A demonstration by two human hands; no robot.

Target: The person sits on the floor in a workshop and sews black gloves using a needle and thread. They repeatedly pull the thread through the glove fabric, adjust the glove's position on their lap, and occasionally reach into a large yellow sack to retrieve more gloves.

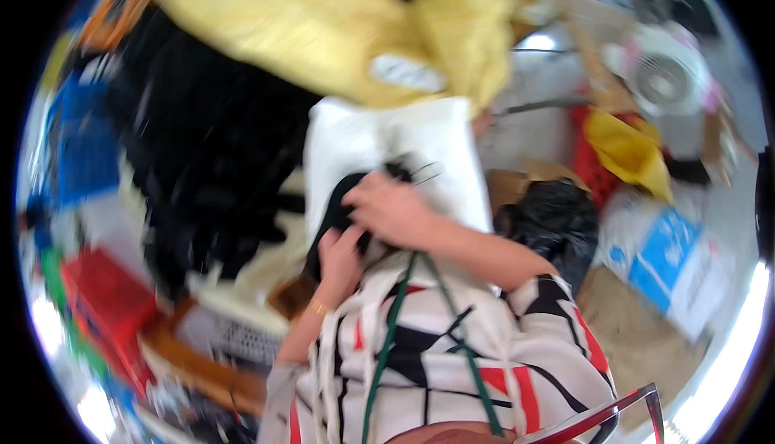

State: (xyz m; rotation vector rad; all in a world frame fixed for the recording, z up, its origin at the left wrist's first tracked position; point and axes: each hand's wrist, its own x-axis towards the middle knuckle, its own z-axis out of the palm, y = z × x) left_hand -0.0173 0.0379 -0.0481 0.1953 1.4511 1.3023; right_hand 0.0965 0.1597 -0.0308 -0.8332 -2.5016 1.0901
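A soft black cloth piece [345,194] lies over the white sheet [440,133] spread across my lap. My right hand [389,208] comes in over it from the right, fingers curled on its upper part. Lower down, my left hand [341,260] grips the near edge of the same piece, thumb and fingers bent in. Both hands are slightly smeared by motion. The cloth's exact kind cannot be made out. Just beyond the right fingers, a small dark bit with thin threads [416,171] rests on the white sheet.
A big heap of black cloth pieces [210,145] lies to my left. Yellow sacks [299,24] stretch across the far side. At right are a black plastic bag [557,222], a white fan [658,73] and a blue-and-white package [666,254]. Blue [85,141] and red [109,303] crates stand far left.
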